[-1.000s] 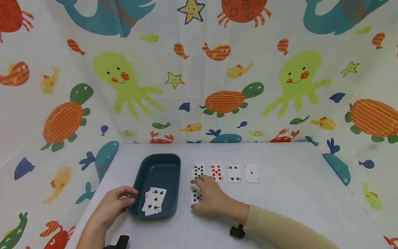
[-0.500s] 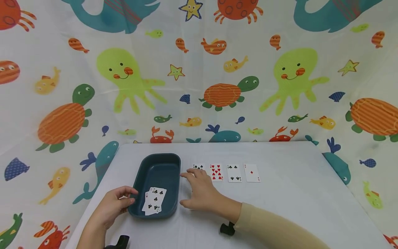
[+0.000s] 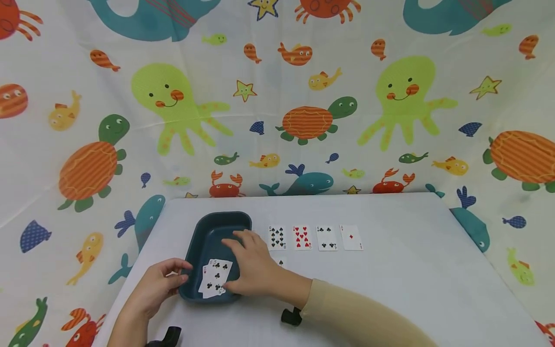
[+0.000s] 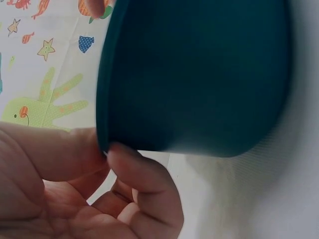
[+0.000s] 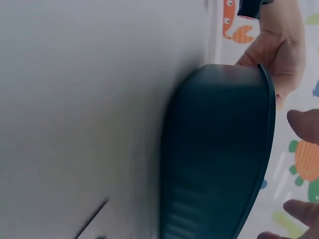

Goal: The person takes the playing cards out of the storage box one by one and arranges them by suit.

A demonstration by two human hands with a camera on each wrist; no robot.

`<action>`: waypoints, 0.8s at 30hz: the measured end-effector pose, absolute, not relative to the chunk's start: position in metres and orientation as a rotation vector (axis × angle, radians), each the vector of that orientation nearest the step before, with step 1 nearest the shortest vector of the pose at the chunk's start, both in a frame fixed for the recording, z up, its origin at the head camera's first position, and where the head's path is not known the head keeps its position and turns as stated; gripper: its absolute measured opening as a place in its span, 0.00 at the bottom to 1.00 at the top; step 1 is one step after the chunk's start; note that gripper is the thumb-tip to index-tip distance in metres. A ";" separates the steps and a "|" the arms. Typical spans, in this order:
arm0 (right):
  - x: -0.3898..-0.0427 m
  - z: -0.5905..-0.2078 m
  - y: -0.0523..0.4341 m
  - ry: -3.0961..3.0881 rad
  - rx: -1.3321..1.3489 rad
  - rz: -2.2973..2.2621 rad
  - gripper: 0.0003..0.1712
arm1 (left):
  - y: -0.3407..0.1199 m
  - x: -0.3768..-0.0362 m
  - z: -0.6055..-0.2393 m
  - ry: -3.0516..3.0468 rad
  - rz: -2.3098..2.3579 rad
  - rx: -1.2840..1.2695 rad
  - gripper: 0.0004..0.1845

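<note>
Spade card [image 3: 280, 262] now under right hand [image 3: 250, 264] — moved over tray [image 3: 204, 230], grip hidden; left hand [image 3: 161, 283] holds rim.

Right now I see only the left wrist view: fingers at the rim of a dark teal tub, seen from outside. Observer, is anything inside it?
Observer: Yes, playing cards lie face up in the tub; the top one shows clubs.
Operator: Where is the other hand?
Observer: The right hand reaches over the tub's right rim, above those cards.
Operator: Any cards outside the tub?
Observer: A row of four face-up cards lies on the table to the tub's right.
</note>
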State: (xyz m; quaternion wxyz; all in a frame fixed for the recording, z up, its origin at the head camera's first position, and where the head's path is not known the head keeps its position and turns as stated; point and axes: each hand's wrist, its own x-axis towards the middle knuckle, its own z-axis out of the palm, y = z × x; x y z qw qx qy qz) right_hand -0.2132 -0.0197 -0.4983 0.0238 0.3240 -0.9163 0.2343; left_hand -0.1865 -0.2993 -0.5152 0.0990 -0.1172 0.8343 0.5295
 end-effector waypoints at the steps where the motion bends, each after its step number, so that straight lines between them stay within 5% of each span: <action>1: -0.214 -0.498 -0.023 -2.832 1.021 0.702 0.58 | -0.299 -0.186 -0.515 2.465 1.570 -0.344 0.16; 9: -0.214 -0.502 -0.054 -2.824 1.067 0.511 0.61 | -0.302 -0.186 -0.516 2.458 1.570 -0.318 0.16; 24: -0.253 -0.510 -0.110 -2.991 0.901 0.387 0.60 | -0.326 -0.236 -0.511 2.417 1.566 -0.245 0.16</action>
